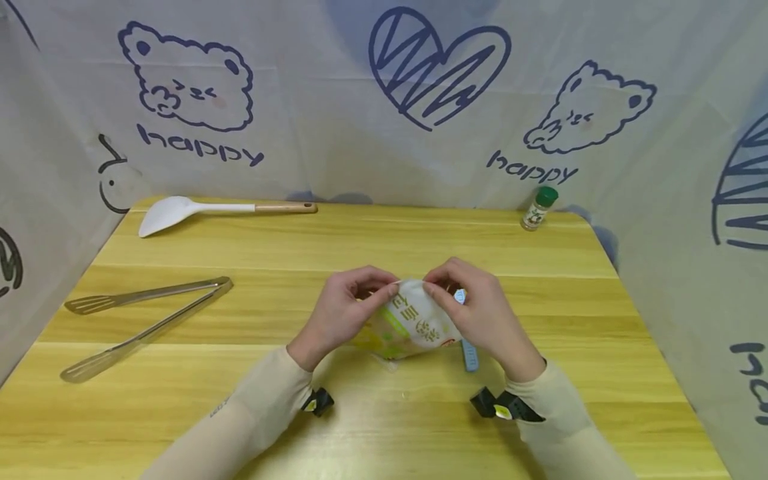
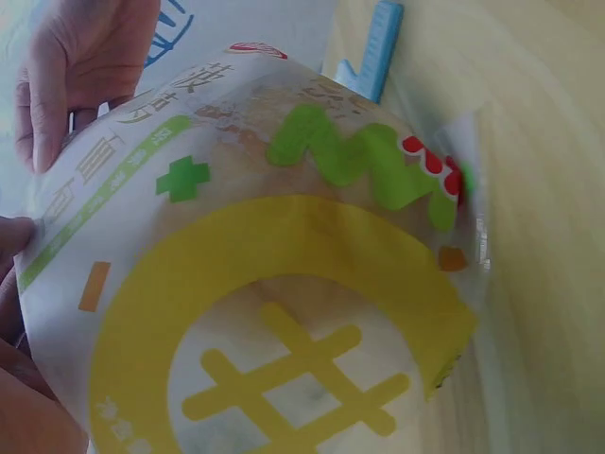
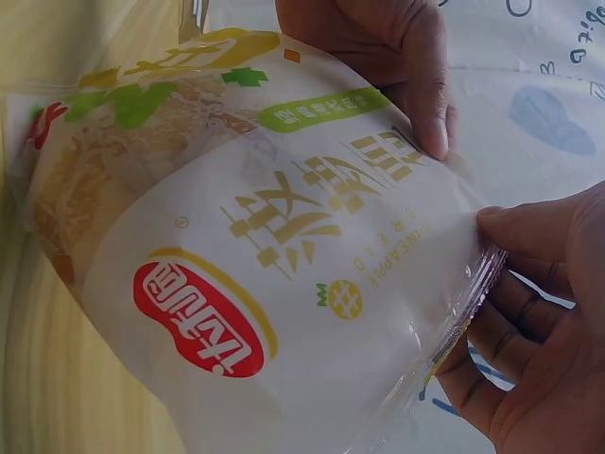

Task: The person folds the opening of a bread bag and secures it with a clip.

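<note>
A sealed plastic bread bag (image 1: 423, 323), printed in white, yellow and green, hangs between my two hands above the table. With thumb and fingers, my left hand (image 1: 348, 303) pinches one side of its top edge. My right hand (image 1: 477, 310) pinches the other side of that edge, a short gap away. In the right wrist view, a brown bun shows through the clear part of the bread bag (image 3: 71, 203), and the crimped seam lies under my right thumb. A light blue strip-like object (image 1: 470, 357) lies on the table, partly hidden by my right hand.
Metal tongs (image 1: 162, 287) lie spread on the left of the wooden table (image 1: 288, 267). A white spatula (image 1: 225, 208) with a wooden handle lies along the back edge. A green-capped seasoning jar (image 1: 538, 210) stands at the back right. Cloth walls with drawings surround the table.
</note>
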`<act>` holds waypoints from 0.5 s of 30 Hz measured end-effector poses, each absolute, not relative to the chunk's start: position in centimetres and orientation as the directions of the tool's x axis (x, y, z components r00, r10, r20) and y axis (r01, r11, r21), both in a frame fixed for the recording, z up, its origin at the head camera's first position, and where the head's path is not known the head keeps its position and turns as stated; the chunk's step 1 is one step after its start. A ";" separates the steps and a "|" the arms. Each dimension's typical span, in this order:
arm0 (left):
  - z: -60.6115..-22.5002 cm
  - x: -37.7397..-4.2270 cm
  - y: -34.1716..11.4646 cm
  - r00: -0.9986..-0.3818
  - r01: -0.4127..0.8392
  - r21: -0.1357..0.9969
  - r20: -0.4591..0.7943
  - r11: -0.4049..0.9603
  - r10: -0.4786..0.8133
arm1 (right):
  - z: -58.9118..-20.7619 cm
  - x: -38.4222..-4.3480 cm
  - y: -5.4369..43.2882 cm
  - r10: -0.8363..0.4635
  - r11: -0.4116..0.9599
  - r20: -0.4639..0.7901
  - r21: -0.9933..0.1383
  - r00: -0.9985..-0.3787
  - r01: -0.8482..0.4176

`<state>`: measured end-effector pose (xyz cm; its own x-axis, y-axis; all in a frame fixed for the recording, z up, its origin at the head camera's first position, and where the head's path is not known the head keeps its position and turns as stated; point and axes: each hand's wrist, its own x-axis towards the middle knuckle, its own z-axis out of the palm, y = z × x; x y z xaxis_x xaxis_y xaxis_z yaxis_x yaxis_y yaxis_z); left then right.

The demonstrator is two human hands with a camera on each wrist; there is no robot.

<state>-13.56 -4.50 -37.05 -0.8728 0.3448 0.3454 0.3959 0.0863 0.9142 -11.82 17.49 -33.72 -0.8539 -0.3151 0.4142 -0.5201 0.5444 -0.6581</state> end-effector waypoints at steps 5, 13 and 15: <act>-37.6 -13.4 -4.4 -0.865 0.413 0.905 0.357 0.097 0.352 | -34.1 -11.6 17.4 -0.314 0.537 0.391 -0.678 -0.865 -0.501; -37.9 -13.7 -4.3 -0.837 0.479 0.872 0.422 0.097 0.348 | -34.2 -11.7 17.5 -0.313 0.554 0.388 -0.667 -0.867 -0.499; -38.0 -13.8 -4.2 -0.831 0.493 0.865 0.438 0.090 0.343 | -34.2 -11.8 17.5 -0.320 0.550 0.389 -0.666 -0.864 -0.504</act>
<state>-13.78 -4.21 -37.97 -0.8311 0.3426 0.4380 0.4932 0.0904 0.8652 -11.79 17.54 -34.22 -0.8638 -0.3197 0.3894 -0.5038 0.5501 -0.6660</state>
